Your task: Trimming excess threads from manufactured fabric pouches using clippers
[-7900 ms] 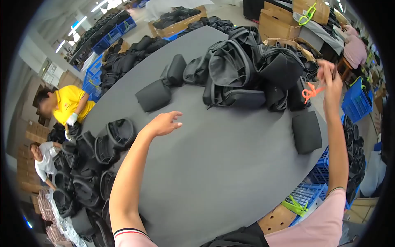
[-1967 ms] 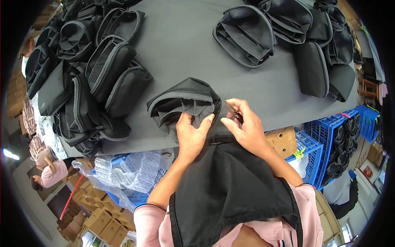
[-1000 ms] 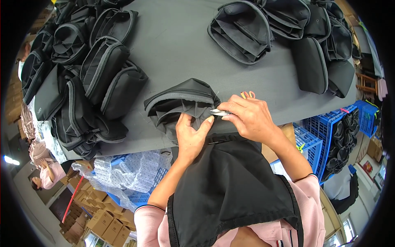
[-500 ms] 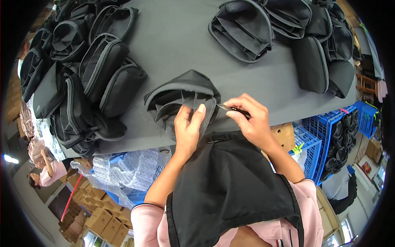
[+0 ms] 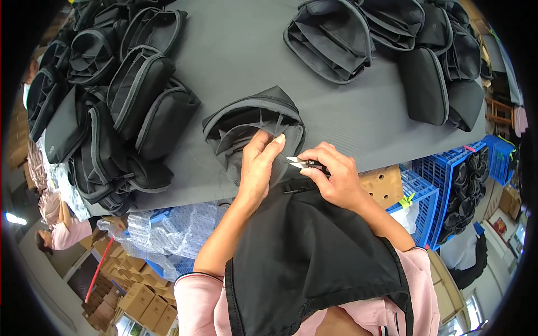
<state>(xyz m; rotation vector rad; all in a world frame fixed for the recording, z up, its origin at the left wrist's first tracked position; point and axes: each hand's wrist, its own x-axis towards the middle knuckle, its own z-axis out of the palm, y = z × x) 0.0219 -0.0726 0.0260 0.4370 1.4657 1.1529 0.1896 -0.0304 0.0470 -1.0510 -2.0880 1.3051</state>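
An open black fabric pouch (image 5: 241, 103) with grey edging and inner dividers lies at the near edge of the table. My left hand (image 5: 260, 168) grips its near side, with thumb and fingers closed on the cloth by the opening. In my right hand (image 5: 339, 176) is a pair of black-handled thread snips (image 5: 305, 163). Their bright metal blades point left, close to the pouch's right edge. Whether the blades touch a thread is too small to tell.
More black pouches are heaped on the table's left (image 5: 140, 84) and far right (image 5: 423, 84). Blue crates (image 5: 437, 190) stand right of the table, one filled with black items. Clear plastic wrap (image 5: 179, 229) hangs over a blue crate below the table edge. Another person (image 5: 67, 229) is at far left.
The snips have moved slightly left and down, and their blades now show apart. The pouch has turned and shifted a little to the right, with my left hand still on it.
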